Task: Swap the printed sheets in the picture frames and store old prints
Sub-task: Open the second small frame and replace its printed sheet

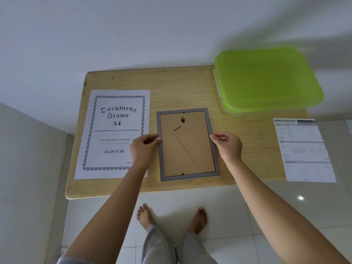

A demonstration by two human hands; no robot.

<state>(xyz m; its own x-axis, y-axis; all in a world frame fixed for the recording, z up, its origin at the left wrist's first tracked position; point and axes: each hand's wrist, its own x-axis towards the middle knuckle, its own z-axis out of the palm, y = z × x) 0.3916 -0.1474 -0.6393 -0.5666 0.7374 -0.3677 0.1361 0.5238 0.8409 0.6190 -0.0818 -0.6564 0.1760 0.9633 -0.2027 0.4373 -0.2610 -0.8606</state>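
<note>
A grey picture frame (187, 144) lies face down in the middle of the wooden table (181, 88), its brown backing board and stand showing. My left hand (145, 147) pinches the frame's left edge at mid-height. My right hand (227, 144) pinches the right edge opposite it. A white sheet printed "Document Frame A4" (114, 130) lies flat to the left of the frame, partly under my left forearm. A second sheet headed "SPECIFICATION" (304, 149) lies at the far right.
A shallow box with a green lid (266, 79) stands shut at the table's back right corner. White walls close in behind and to the left. My bare feet stand on the tiled floor (285, 206) below the table's front edge.
</note>
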